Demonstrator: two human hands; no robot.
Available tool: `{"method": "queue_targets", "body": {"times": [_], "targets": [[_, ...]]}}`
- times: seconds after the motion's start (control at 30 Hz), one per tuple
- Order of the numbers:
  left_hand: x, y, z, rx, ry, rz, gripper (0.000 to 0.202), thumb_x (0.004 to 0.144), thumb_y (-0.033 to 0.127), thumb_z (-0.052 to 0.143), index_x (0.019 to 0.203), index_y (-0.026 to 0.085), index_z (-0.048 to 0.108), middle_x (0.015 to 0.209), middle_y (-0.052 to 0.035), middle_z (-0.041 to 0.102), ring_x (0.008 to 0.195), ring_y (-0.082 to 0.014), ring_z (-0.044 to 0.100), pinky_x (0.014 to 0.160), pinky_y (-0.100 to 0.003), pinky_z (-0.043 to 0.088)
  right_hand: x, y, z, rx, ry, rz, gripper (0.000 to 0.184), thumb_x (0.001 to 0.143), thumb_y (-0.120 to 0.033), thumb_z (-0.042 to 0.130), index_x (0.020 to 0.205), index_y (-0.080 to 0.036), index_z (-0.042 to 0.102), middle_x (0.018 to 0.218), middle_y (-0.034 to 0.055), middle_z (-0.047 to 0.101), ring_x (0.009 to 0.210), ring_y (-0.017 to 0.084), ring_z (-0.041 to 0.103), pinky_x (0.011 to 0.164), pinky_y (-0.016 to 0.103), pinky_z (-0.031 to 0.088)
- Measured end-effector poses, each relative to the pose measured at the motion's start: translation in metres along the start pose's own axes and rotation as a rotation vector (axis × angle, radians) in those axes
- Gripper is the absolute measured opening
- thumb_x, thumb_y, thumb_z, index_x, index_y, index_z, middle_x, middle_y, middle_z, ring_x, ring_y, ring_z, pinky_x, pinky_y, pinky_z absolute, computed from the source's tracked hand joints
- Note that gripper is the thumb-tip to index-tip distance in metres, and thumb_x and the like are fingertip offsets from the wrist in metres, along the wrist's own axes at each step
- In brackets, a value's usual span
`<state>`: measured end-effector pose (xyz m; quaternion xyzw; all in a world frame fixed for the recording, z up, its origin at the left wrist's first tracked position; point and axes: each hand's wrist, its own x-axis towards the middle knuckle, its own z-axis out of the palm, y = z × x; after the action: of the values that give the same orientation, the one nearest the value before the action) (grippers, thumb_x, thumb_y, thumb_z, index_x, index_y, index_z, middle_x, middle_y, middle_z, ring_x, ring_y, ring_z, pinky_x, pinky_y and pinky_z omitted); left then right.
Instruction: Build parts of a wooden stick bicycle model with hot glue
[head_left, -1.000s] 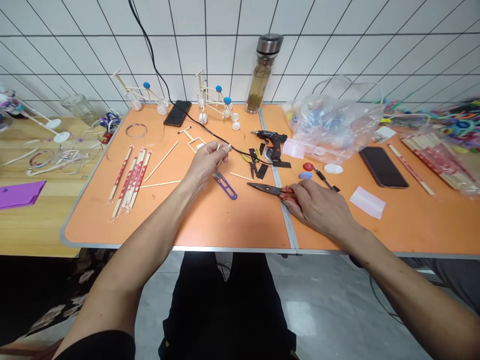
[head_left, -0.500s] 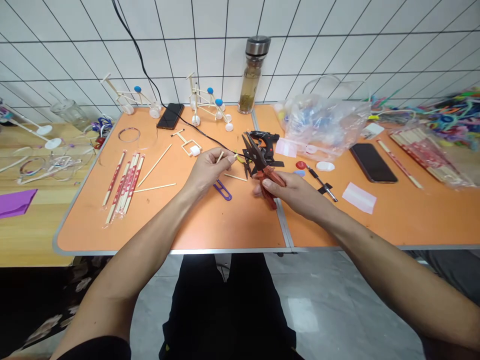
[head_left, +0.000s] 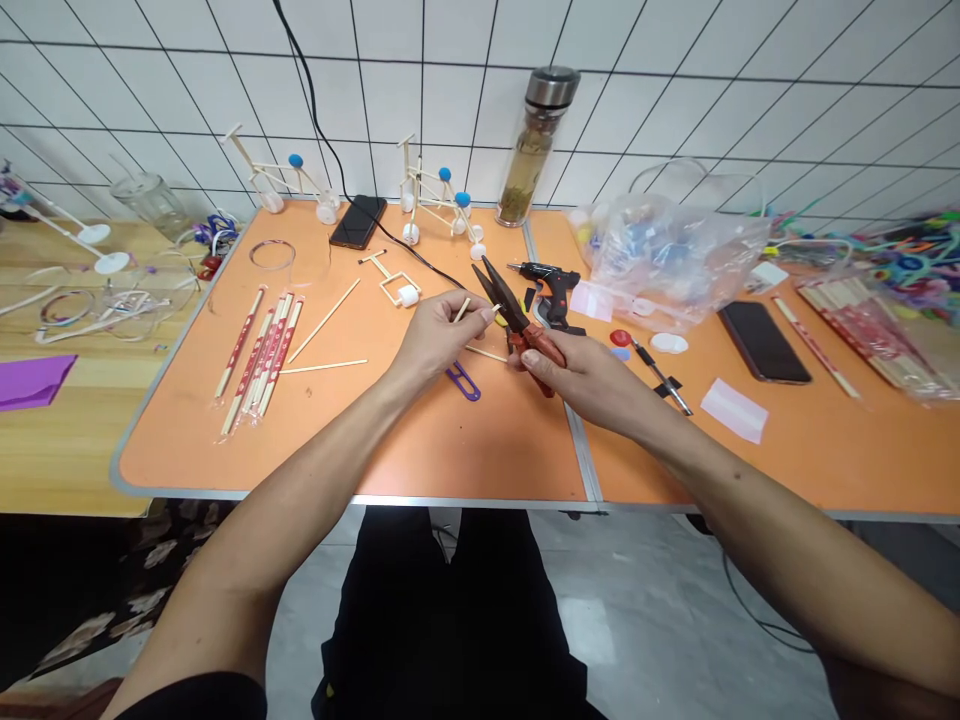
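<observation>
My left hand [head_left: 435,345] is closed, pinching a thin piece of wooden stick [head_left: 463,310] between thumb and fingers. A pale stick end [head_left: 495,310] pokes out past the thumb, right by the jaws of the pliers. My right hand [head_left: 592,375] is wrapped round the red handles of the long-nosed pliers [head_left: 513,306], whose dark jaws point up and left, slightly apart. Whether the jaws touch the stick I cannot tell. Below my left fingers lies a purple clip-like piece [head_left: 465,382], partly covered. Another thin stick [head_left: 486,353] lies between my hands.
Stick models with blue tops [head_left: 442,200] stand at the back, near a phone [head_left: 358,222] and a tea bottle [head_left: 529,150]. Wrapped chopsticks [head_left: 270,360] lie left. Rightward are a glue gun [head_left: 551,288], a pen [head_left: 661,377], a plastic bag [head_left: 675,255] and another phone [head_left: 765,342].
The pliers have moved closer to the stick end at my left hand, their jaws now beside it. The whole view has shifted a little, so the table items appear further right.
</observation>
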<state>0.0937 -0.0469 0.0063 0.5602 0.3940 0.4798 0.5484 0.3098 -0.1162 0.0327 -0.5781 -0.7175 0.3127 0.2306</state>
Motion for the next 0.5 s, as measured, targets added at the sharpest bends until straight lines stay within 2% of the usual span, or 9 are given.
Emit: {"method": "queue_targets", "body": {"times": [0.2, 0.37, 0.5], "targets": [[0.0027, -0.0069, -0.0011, -0.039, -0.016, 0.058, 0.019, 0.081, 0.032, 0.09, 0.079, 0.019, 0.076, 0.069, 0.0014, 0.065, 0.067, -0.0121, 0.055, 0.068, -0.026, 0.044, 0.0027, 0.0013, 0.0037, -0.132, 0.052, -0.033, 0.035, 0.109, -0.049, 0.055, 0.109, -0.021, 0.075, 0.098, 0.0107, 0.078, 0.092, 0.03, 0.073, 0.084, 0.04, 0.051], [0.0035, -0.0093, -0.0006, -0.019, 0.001, 0.05, 0.017, 0.08, 0.032, 0.087, 0.08, 0.019, 0.077, 0.072, 0.0012, 0.067, 0.068, -0.0125, 0.057, 0.069, -0.026, 0.046, 0.0023, -0.0016, 0.0046, -0.247, 0.066, -0.037, 0.034, 0.11, -0.041, 0.053, 0.125, -0.021, 0.076, 0.109, 0.0131, 0.082, 0.101, 0.033, 0.077, 0.087, 0.04, 0.054], [0.0038, -0.0097, -0.0001, 0.003, 0.013, 0.044, 0.013, 0.082, 0.029, 0.084, 0.08, 0.019, 0.076, 0.072, 0.0009, 0.067, 0.069, -0.013, 0.058, 0.069, -0.026, 0.047, 0.0034, -0.0018, 0.0056, -0.323, 0.072, -0.025, 0.039, 0.112, -0.038, 0.052, 0.138, -0.021, 0.074, 0.127, 0.0152, 0.084, 0.115, 0.038, 0.079, 0.089, 0.042, 0.056]]}}
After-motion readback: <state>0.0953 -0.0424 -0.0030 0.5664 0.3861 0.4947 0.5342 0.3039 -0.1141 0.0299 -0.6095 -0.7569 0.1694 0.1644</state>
